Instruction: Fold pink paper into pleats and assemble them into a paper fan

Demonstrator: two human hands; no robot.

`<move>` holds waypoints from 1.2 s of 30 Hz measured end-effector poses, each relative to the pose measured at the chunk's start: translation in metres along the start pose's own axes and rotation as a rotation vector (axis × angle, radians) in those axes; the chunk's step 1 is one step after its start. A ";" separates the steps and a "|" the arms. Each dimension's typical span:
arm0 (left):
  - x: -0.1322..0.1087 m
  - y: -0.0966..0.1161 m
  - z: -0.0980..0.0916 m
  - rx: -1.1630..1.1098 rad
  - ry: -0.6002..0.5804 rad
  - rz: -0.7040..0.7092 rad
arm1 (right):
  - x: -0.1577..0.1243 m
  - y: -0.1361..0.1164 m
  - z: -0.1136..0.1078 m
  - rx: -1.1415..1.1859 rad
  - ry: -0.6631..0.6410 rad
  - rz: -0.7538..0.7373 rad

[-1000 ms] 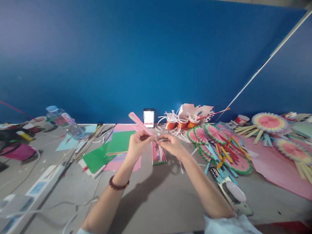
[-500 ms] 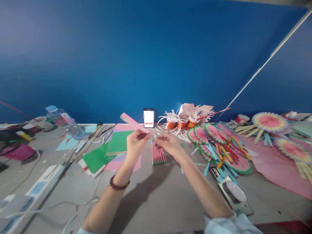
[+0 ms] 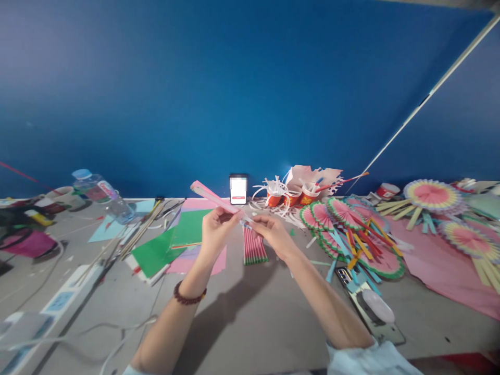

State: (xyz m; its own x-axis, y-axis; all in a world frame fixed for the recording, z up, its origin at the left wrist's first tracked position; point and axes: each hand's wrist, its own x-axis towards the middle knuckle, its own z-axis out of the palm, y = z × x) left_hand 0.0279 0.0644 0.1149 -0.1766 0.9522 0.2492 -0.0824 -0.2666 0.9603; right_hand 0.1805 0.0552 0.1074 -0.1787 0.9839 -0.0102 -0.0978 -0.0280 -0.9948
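Note:
My left hand (image 3: 219,227) pinches a folded pink paper strip (image 3: 211,195), whose free end points up and to the left. Close beside it, my right hand (image 3: 271,233) has its fingers closed at the strip's right end, on a small pale piece with blue marks (image 3: 246,223); what this piece is cannot be made out. Just below the hands, a pleated pink paper with green edges (image 3: 255,250) lies on the grey table (image 3: 250,317).
Green sheets (image 3: 191,227) and thin sticks lie left, with a bottle (image 3: 103,192) and power strip (image 3: 64,304). A lit phone (image 3: 238,189) stands ahead. Red cups (image 3: 307,197), pleated fans (image 3: 351,216) and another phone (image 3: 375,312) are to the right.
The pink strip's free end has shifted slightly left. My right hand's fingers have moved a little, and the small pale piece between the hands shows more clearly.

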 end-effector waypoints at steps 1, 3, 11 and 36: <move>-0.001 0.001 0.001 0.001 -0.010 -0.006 | 0.000 0.001 0.000 0.012 0.016 0.002; -0.004 0.003 0.002 -0.005 -0.029 -0.013 | 0.001 0.002 -0.001 0.023 0.030 -0.014; -0.009 0.005 0.006 0.009 -0.123 0.023 | -0.001 -0.004 -0.002 -0.055 0.098 -0.052; -0.027 -0.015 0.018 -0.088 -0.108 0.242 | -0.015 -0.011 -0.001 -0.729 0.342 -0.632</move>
State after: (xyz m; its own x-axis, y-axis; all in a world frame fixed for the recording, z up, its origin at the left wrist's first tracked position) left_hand 0.0521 0.0453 0.0959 -0.0963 0.8684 0.4864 -0.1363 -0.4955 0.8578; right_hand 0.1851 0.0406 0.1187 -0.0009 0.7825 0.6227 0.5625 0.5152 -0.6466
